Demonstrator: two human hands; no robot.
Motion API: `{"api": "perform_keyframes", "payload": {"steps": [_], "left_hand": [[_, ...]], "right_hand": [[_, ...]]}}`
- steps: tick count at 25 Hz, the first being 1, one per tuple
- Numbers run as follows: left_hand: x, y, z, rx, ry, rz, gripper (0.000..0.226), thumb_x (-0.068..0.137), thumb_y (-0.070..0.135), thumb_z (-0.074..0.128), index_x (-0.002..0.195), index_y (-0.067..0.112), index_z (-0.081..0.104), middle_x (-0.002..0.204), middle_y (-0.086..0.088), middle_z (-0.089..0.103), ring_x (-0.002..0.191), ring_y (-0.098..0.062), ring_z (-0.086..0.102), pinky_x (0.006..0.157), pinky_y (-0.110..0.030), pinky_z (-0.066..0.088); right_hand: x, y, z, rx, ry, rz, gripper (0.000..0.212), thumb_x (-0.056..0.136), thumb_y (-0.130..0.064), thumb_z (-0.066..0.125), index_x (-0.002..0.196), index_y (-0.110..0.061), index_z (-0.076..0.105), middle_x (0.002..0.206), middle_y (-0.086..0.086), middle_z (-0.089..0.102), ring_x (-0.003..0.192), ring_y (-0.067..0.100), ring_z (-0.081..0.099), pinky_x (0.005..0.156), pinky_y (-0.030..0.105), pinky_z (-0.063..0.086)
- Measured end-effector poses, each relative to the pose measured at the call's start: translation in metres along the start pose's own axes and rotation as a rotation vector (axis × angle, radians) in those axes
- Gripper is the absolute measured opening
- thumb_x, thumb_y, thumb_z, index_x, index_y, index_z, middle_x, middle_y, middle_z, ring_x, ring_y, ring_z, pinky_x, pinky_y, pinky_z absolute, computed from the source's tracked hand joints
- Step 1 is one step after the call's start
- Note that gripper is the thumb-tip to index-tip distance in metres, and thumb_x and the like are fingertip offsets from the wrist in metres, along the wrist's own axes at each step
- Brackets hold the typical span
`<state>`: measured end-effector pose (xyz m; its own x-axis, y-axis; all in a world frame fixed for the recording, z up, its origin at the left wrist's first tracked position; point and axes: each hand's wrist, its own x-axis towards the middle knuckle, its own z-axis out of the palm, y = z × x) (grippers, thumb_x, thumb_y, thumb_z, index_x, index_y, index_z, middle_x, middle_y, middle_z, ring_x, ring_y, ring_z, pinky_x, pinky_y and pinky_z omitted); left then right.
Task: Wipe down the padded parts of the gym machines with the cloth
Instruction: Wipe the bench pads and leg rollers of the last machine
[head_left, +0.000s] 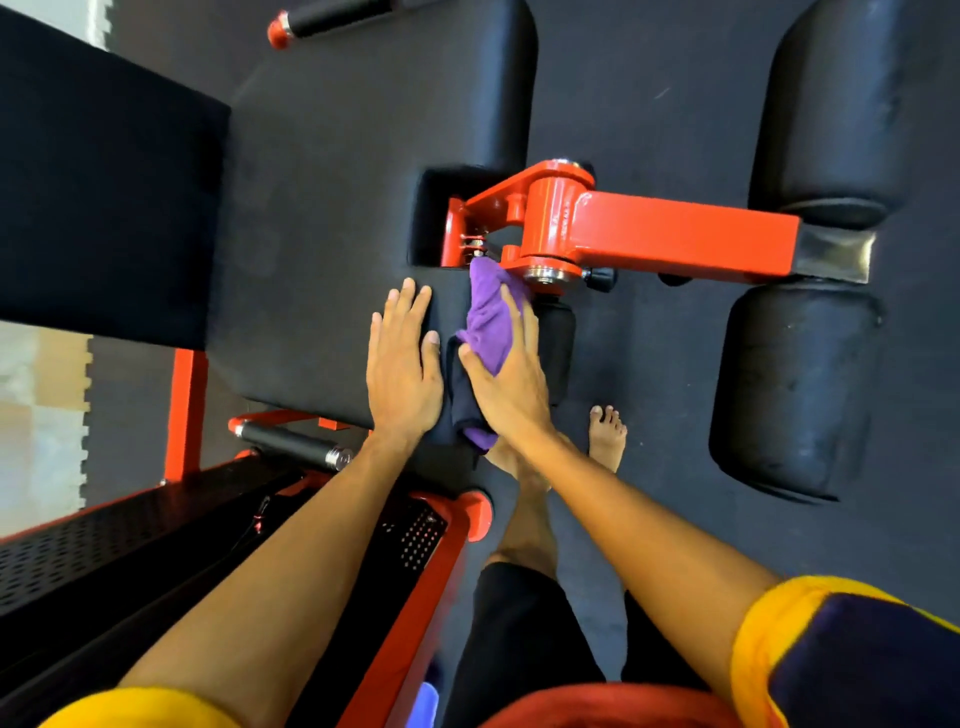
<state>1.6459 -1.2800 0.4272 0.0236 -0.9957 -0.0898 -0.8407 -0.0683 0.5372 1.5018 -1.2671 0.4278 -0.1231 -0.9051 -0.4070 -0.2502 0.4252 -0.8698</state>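
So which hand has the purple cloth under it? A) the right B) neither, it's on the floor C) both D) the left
A: the right hand presses the purple cloth against the edge of the black padded seat, while the left hand lies flat on the seat, bare.

I log: cloth (491, 317), purple. Seat pad (322, 234), black. Lever arm (675, 239), orange-red. Roller pads (795, 395), black. Side panel (78, 551), black, dotted with rows of small holes. Sleeve (857, 660), yellow cuff on navy. Shorts (519, 623), black. Floor mat (649, 104), dark grey.
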Motion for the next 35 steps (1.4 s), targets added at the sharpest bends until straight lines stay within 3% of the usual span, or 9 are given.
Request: {"api": "perform_keyframes", "payload": {"steps": [6, 12, 16, 20, 22, 26, 29, 32, 35], "left_hand": [[-0.001, 0.005, 0.003, 0.021, 0.041, 0.01, 0.051, 0.104, 0.017, 0.038, 0.155, 0.014, 0.039, 0.165, -0.003, 0.03, 0.155, -0.017, 0.019, 0.127, -0.045, 0.014], [-0.003, 0.004, 0.006, 0.042, 0.046, 0.03, 0.053, 0.102, 0.018, 0.039, 0.155, 0.013, 0.039, 0.165, -0.004, 0.03, 0.155, -0.02, 0.021, 0.127, -0.044, 0.013], [-0.004, 0.004, 0.006, 0.049, 0.046, 0.031, 0.055, 0.101, 0.02, 0.037, 0.155, 0.015, 0.039, 0.166, -0.002, 0.028, 0.155, -0.019, 0.02, 0.128, -0.042, 0.011], [-0.001, 0.002, 0.006, 0.044, 0.042, 0.03, 0.057, 0.098, 0.019, 0.037, 0.155, 0.015, 0.039, 0.166, -0.001, 0.029, 0.155, -0.019, 0.02, 0.127, -0.046, 0.013], [-0.002, 0.002, 0.007, 0.052, 0.048, 0.03, 0.057, 0.098, 0.019, 0.037, 0.155, 0.015, 0.038, 0.166, -0.001, 0.029, 0.155, -0.019, 0.02, 0.127, -0.046, 0.014], [-0.003, 0.004, 0.008, 0.079, 0.065, 0.039, 0.056, 0.1, 0.02, 0.036, 0.156, 0.016, 0.037, 0.166, 0.001, 0.028, 0.155, -0.017, 0.018, 0.128, -0.042, 0.011], [-0.006, 0.004, 0.008, 0.078, 0.07, 0.039, 0.055, 0.101, 0.022, 0.035, 0.156, 0.017, 0.036, 0.166, 0.002, 0.028, 0.155, -0.015, 0.017, 0.128, -0.039, 0.009], [-0.005, 0.005, 0.007, 0.069, 0.083, 0.041, 0.055, 0.101, 0.021, 0.036, 0.156, 0.018, 0.038, 0.165, 0.002, 0.03, 0.155, -0.015, 0.019, 0.128, -0.038, 0.01], [-0.002, 0.003, 0.008, 0.074, 0.085, 0.034, 0.056, 0.099, 0.021, 0.035, 0.155, 0.017, 0.04, 0.164, 0.0, 0.032, 0.154, -0.018, 0.022, 0.128, -0.039, 0.012]], "right_hand": [[-0.081, 0.032, 0.006, 0.143, -0.153, 0.101, 0.089, 0.094, -0.044, 0.069, 0.16, -0.043, 0.009, 0.169, -0.017, 0.011, 0.139, -0.024, 0.019, 0.117, 0.022, 0.029], [0.018, 0.01, 0.016, 0.171, 0.067, 0.339, 0.064, 0.091, -0.061, 0.061, 0.143, -0.026, 0.046, 0.141, -0.002, 0.054, 0.129, 0.022, 0.054, 0.104, 0.037, 0.044], [0.027, 0.018, 0.016, 0.497, 0.09, 0.599, 0.063, 0.094, -0.064, 0.058, 0.14, -0.021, 0.056, 0.134, -0.002, 0.061, 0.13, 0.021, 0.056, 0.108, 0.035, 0.043], [-0.033, 0.006, 0.032, 0.148, 0.132, 0.302, 0.078, 0.086, -0.07, 0.059, 0.151, -0.035, 0.034, 0.156, -0.007, 0.041, 0.136, 0.02, 0.049, 0.106, 0.038, 0.045], [-0.033, 0.003, 0.03, 0.127, 0.136, 0.284, 0.078, 0.089, -0.067, 0.061, 0.153, -0.036, 0.03, 0.159, -0.008, 0.038, 0.138, 0.021, 0.046, 0.107, 0.038, 0.043], [0.026, 0.018, 0.018, 0.484, 0.036, 0.621, 0.072, 0.09, -0.071, 0.059, 0.14, -0.02, 0.057, 0.142, 0.006, 0.06, 0.128, 0.025, 0.058, 0.113, 0.039, 0.042], [0.046, 0.035, 0.017, 0.823, -0.076, 0.733, 0.09, 0.07, -0.079, 0.073, 0.131, -0.013, 0.067, 0.126, 0.01, 0.071, 0.118, 0.026, 0.067, 0.112, 0.042, 0.046], [0.025, 0.023, 0.017, 0.605, -0.01, 0.609, 0.076, 0.09, -0.072, 0.058, 0.143, -0.017, 0.057, 0.139, 0.003, 0.061, 0.13, 0.021, 0.056, 0.116, 0.037, 0.039], [-0.018, 0.017, 0.02, 0.291, 0.037, 0.36, 0.083, 0.085, -0.076, 0.059, 0.147, -0.023, 0.047, 0.148, -0.001, 0.051, 0.131, 0.023, 0.054, 0.111, 0.041, 0.042]]}}
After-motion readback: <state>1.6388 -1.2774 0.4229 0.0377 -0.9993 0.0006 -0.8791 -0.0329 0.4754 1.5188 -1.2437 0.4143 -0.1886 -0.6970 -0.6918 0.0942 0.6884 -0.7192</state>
